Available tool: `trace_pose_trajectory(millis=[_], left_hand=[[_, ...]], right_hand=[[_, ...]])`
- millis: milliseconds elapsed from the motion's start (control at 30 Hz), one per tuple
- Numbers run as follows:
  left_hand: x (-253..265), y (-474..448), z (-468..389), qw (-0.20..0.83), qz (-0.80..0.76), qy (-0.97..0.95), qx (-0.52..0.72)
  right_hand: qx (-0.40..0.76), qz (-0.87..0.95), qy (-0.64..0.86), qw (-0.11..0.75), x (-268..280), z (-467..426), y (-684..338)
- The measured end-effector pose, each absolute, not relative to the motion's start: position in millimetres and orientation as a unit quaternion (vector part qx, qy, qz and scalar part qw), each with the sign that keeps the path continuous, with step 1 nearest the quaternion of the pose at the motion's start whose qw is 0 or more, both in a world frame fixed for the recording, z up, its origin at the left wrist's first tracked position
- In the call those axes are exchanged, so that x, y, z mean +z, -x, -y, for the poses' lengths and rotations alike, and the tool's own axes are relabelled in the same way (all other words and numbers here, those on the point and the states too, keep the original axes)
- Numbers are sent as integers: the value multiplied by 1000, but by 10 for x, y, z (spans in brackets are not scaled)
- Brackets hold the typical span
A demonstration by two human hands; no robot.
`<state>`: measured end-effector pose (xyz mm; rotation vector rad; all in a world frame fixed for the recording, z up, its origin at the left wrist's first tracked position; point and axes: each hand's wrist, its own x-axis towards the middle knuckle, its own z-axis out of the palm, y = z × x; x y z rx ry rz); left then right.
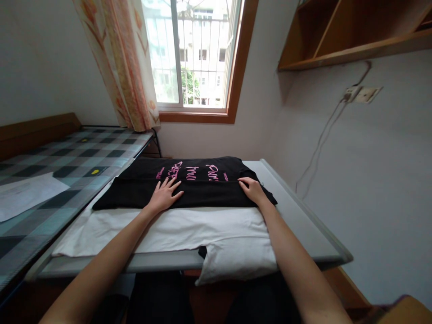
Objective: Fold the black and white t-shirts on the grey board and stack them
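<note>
Black shirt (pixel 197 185) lay on our table (pixel 290 216), with its near edge over a white shirt (pixel 182 227). Its near part was folded over some of the pink letters (pixel 212 169). Our left hand (pixel 163 195) was spread wide and flat on the fold (pixel 209 194), toward the left. Our right hand (pixel 253 190) was narrow, with fingertips at the far edge of the fold; we could not tell if it pinched the black shirt. On the left, we saw a bed (pixel 111 144) with paper (pixel 32 194) on it.
</note>
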<state>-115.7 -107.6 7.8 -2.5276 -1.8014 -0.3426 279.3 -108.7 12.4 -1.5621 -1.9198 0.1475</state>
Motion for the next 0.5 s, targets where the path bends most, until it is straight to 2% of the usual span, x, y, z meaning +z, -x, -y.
trace_pose_trajectory(millis=[100, 200, 367, 500], left_hand=[[70, 1191, 1058, -2, 572, 811, -125], [63, 1240, 1037, -7, 565, 813, -139], [44, 1299, 1022, 3, 561, 812, -162], [45, 1293, 1037, 11, 563, 810, -163]], right_hand=[[-21, 688, 676, 262, 134, 1110, -2931], [-41, 636, 738, 222, 103, 1122, -3109], [-3, 615, 758, 217, 54, 1096, -3271], [-31, 611, 753, 242, 108, 1088, -3237]])
